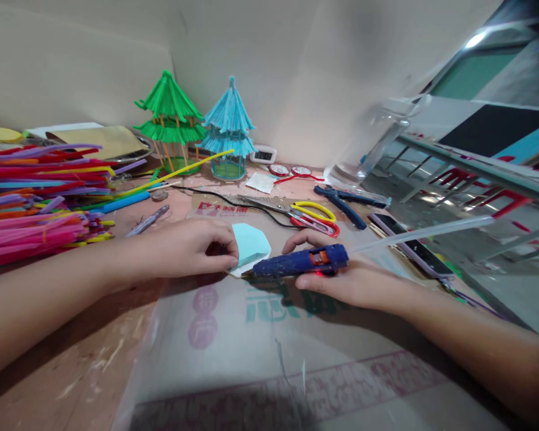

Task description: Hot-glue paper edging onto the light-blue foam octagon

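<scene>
My right hand (336,275) is wrapped round a blue glue gun (291,262), with a clear glue stick (422,232) sticking out of its back end. The nozzle points left and meets the near edge of a light blue, many-sided flat piece (251,242) with a white border. My left hand (211,248) pinches that piece at its left edge between thumb and fingers. Both hands are low over a printed plastic sheet (233,353). Whether glue is coming out at the nozzle is too small to tell.
Pipe cleaners (40,197) are heaped on the left. Behind stand a green pagoda model (170,123) and a blue one (229,129). Scissors (312,212), pliers (341,200) and a phone (408,245) lie beyond my right hand, near a clear jar (363,149) at the table's right edge.
</scene>
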Demonstrator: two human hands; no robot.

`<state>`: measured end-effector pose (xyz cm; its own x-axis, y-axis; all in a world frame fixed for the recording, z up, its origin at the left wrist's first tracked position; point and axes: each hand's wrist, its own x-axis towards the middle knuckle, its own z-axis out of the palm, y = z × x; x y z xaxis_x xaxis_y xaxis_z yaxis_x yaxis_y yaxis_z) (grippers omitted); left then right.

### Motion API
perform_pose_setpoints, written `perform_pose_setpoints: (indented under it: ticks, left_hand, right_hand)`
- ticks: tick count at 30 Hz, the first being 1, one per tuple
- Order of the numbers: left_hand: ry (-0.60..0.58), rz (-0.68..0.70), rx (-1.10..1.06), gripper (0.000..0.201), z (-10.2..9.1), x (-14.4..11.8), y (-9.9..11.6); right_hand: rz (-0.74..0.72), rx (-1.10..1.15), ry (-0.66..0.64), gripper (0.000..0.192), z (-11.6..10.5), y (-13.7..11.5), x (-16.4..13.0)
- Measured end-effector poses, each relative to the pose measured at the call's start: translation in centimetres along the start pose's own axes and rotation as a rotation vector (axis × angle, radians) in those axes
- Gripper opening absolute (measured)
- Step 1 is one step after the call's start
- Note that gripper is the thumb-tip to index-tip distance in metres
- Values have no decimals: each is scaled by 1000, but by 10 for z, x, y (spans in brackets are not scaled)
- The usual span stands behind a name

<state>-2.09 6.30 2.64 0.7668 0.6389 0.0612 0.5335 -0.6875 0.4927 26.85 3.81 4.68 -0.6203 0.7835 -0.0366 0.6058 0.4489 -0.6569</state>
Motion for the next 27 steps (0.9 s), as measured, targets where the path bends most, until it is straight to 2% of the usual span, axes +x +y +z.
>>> perform_pose_setpoints:
  ticks: [12, 20, 27]
  left_hand:
    - [14, -2, -20, 17, 1, -1, -1]
    - [4, -2, 2, 19, 0, 0, 1]
    - [13, -4, -38, 18, 0, 0, 3]
  right_hand:
    - [12, -53, 4, 40, -7, 7, 0]
    - [13, 32, -38, 36, -11, 0, -2]
    - [26, -20, -3, 36, -15, 0, -3]
